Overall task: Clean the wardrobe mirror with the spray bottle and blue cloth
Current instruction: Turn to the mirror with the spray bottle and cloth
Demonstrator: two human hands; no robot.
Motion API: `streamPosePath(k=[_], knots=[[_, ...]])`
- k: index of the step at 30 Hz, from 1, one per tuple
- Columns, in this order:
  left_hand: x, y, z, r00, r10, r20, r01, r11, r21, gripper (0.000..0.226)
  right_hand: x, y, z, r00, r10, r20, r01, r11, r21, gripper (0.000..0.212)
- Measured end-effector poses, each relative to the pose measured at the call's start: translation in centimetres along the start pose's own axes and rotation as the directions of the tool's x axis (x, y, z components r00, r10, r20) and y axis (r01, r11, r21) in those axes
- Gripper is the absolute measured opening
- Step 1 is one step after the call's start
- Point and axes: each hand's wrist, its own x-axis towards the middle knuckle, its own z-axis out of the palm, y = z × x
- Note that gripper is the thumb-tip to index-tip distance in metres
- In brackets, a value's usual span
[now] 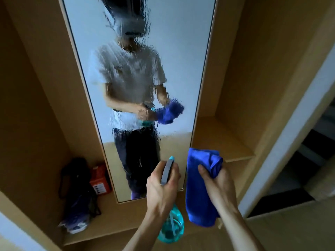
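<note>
The tall wardrobe mirror [181, 51] fills the upper middle, its centre streaked with wet runs of spray. My left hand [159, 189] grips the head of a teal spray bottle [171, 227], whose grey top and nozzle point at the lower glass. To its right, my right hand [219, 183] pinches a bunched blue cloth [197, 187] that hangs down in front of the mirror's lower right corner, a little away from the glass. The reflection shows a person holding both items.
The mirror sits in a light wooden wardrobe frame [208, 87]. A black bag [78, 189] and an orange box [100, 180] lie on the low shelf at left. An open shelf [223, 138] is at right, with a white door frame [290, 133] beyond.
</note>
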Motion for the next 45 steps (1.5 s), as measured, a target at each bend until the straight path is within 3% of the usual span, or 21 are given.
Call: streamPosePath(k=[12,20,24,33,45], knots=[[-1.2,-3.1,-4.0,0.970,-0.067,-0.233,0.076,0.997,0.032,0.020,-1.9,-0.3,5.0,0.988,-0.068,0.141,0.066,0.998,0.017,0.031],[-1.5,-4.2,-9.0,0.917,-0.095,-0.387,0.128,0.990,0.059,0.037,-3.4,-2.3,9.4,0.956,-0.117,0.269,0.094,0.991,0.096,0.029],[-1.6,-5.0,-10.3,0.908,-0.113,-0.404,0.145,0.988,0.051,0.025,-4.2,-2.9,11.0,0.945,-0.134,0.297,0.105,0.988,0.109,0.028],[-1.8,-6.2,-9.0,0.957,-0.140,-0.253,0.163,0.984,0.075,0.021,-4.1,-1.6,10.2,0.955,-0.087,0.283,0.072,0.995,0.062,0.030],[-1.9,-5.6,-1.8,0.990,-0.139,-0.037,0.141,0.988,0.061,0.024,-2.0,2.8,4.1,0.995,0.082,0.058,-0.077,0.993,-0.085,0.023]])
